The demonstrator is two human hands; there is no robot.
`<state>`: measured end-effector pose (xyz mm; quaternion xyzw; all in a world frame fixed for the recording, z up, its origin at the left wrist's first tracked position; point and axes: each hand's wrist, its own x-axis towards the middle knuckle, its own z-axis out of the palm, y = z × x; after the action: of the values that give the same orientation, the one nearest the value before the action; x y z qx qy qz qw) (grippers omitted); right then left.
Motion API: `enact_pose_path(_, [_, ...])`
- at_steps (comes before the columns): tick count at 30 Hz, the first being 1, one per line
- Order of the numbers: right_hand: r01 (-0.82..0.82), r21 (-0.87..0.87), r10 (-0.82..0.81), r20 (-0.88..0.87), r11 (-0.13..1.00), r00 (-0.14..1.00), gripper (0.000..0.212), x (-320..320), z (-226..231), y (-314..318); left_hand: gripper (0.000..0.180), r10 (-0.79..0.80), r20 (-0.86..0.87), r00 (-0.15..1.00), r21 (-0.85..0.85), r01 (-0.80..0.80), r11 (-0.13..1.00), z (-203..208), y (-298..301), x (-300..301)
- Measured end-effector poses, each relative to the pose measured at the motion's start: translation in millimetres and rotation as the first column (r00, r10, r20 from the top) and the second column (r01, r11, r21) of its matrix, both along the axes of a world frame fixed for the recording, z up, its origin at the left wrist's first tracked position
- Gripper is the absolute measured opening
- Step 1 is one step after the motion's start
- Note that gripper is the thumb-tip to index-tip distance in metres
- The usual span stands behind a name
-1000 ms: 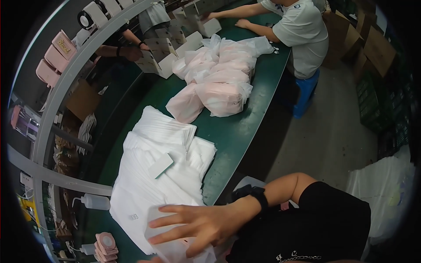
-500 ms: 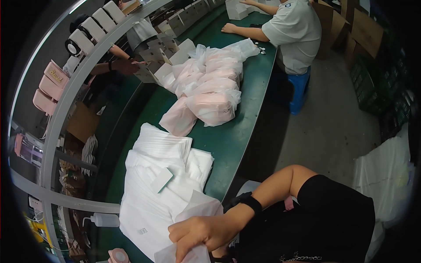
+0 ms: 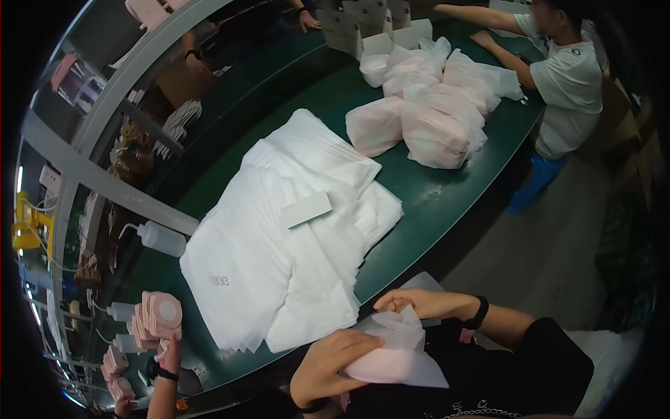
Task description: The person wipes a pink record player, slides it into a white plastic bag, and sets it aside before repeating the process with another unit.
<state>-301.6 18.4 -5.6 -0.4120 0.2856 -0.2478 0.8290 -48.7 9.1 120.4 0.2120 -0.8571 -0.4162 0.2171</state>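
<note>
Leftmost, a stack of pink round pads [image 3: 157, 318] sits near another person's hand [image 3: 169, 347], with a white squeeze bottle [image 3: 159, 237] beside the pile of white bags [image 3: 279, 244] on the green table [image 3: 447, 202]. Below its edge, the left hand [image 3: 328, 363] clasps a pink-filled bag [image 3: 394, 359] while the right hand [image 3: 412, 304] pinches its gathered top; bagged pink bundles [image 3: 426, 112] lie farther right.

Bare green table [image 3: 447, 209] beyond bag stack [image 3: 293, 230]

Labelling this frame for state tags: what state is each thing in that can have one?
Bag in hands: filled, pink inside, neck bunched shut.
Left hand: gripping the bag's body.
Right hand: pinching the bag's neck.
Stack of white bags: flat, empty, fanned out.
Filled bags: stuffed, piled on the green table.
Squeeze bottle: lying on its side.
</note>
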Motion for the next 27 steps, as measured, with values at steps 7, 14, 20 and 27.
enact_pose_path(7, [0.067, -0.273, -0.118, -0.173, 0.960, 0.978, 0.079, -19, 17, 30, 0.058, 0.537, 0.120, 0.835, 0.257, -0.549, 0.796, -32, -2, -37])
enact_pose_path(14, [0.347, -0.438, -0.496, -0.290, 0.829, 0.818, 0.064, -73, 62, -33, 0.044, 0.540, -0.167, 0.825, 0.128, -0.525, 0.842, -14, -29, 9])
enact_pose_path(20, [-0.281, -0.923, -0.960, -0.280, 0.262, 0.024, 0.057, -136, 25, -145, 0.033, 0.901, -0.125, 0.415, -0.217, -0.898, 0.384, -39, -84, 172])
enact_pose_path(27, [-0.521, -0.851, -0.994, 0.097, -0.061, -0.043, 0.075, -126, 33, -187, 0.062, 0.882, -0.310, -0.354, -0.793, -0.415, -0.445, -63, -106, 353])
